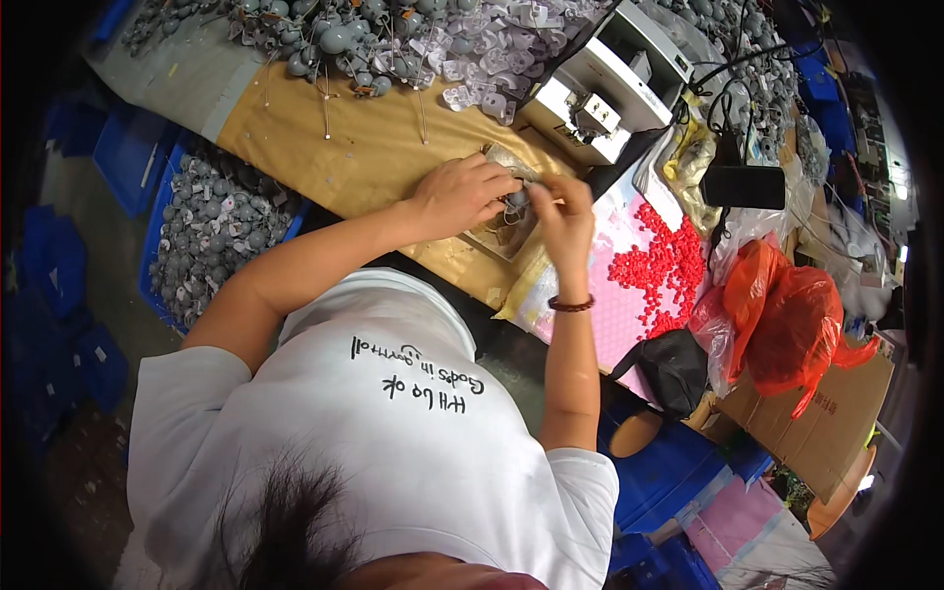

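I'd steady the small grey part with the left hand and work it lightly with the fingertips of the right hand. It lies between the two, over the tan-covered bench. Both hands' fingers curl inward; from here I can't tell whether either truly grips it.

A red bag — crumpled — lies near cardboard.

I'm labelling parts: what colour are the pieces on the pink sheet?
Those pieces are red, clearest in the head view.
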`<control>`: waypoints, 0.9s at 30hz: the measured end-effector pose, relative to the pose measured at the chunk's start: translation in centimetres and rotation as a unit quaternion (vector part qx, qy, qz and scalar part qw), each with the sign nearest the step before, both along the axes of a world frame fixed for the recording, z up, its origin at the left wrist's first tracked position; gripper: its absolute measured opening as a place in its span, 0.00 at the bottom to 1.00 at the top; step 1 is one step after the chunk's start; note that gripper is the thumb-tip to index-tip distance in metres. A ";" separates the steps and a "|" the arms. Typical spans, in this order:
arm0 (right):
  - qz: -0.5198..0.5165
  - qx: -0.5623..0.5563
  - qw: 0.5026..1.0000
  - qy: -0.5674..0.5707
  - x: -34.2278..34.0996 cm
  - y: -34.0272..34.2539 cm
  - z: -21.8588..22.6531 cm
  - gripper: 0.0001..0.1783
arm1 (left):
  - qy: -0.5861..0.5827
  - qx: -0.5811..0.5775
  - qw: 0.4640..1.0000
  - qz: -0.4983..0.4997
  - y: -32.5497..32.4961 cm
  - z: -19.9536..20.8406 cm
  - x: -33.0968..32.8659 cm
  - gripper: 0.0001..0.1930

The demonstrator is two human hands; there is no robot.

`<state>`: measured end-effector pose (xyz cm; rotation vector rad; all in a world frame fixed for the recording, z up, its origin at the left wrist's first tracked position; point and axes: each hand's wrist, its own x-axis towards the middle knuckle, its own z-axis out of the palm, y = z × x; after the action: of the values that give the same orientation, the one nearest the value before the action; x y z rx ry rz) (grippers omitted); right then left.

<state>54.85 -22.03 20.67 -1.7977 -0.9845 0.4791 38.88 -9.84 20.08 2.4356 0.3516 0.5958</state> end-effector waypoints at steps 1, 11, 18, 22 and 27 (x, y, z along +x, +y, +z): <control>-0.001 0.016 1.000 -0.011 -0.9 0.1 -0.1 0.08 | 0.006 -0.005 1.000 -0.002 0.0 -0.1 0.1 0.17; 0.001 0.045 0.965 0.257 -0.3 2.3 2.8 0.10 | -0.010 -0.088 0.995 -0.050 0.6 1.4 -1.7 0.16; 0.013 -0.013 0.966 0.258 2.7 -3.1 0.3 0.12 | 0.328 -0.021 0.944 0.008 6.5 7.3 -15.9 0.16; -0.034 -0.022 0.975 0.217 4.1 -5.3 -0.2 0.11 | 0.364 0.102 0.921 0.094 9.2 7.3 -19.0 0.11; -0.047 -0.084 0.990 0.103 5.7 -6.7 -0.8 0.10 | 0.120 0.161 0.978 0.050 9.2 3.7 -8.7 0.16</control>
<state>60.53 -28.73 19.87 -1.8917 -0.7311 0.6896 30.19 -0.68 23.74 2.8269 0.5120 0.4256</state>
